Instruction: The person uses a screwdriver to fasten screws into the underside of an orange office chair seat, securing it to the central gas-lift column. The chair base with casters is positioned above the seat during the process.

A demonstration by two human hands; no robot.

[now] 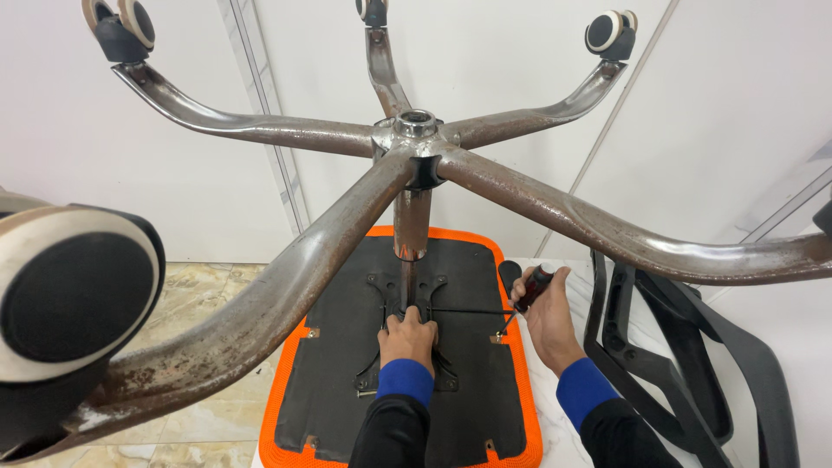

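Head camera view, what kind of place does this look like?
Probably a plain workroom or repair corner, not a fitted shop: white panel walls, a marble-like tiled floor, and an upturned office chair with loose black frame parts beside it.

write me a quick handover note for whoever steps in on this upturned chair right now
Left hand: pressed on the black mechanism plate at the foot of the gas column.
Right hand: holds a screwdriver, tip at a screw near the orange seat's right edge.
Seat lies upside down; rusty five-star base with castors points up.
Black frame parts lie to the right.
Done: column and base stand on the plate. Left: cannot tell how many screws are tight.
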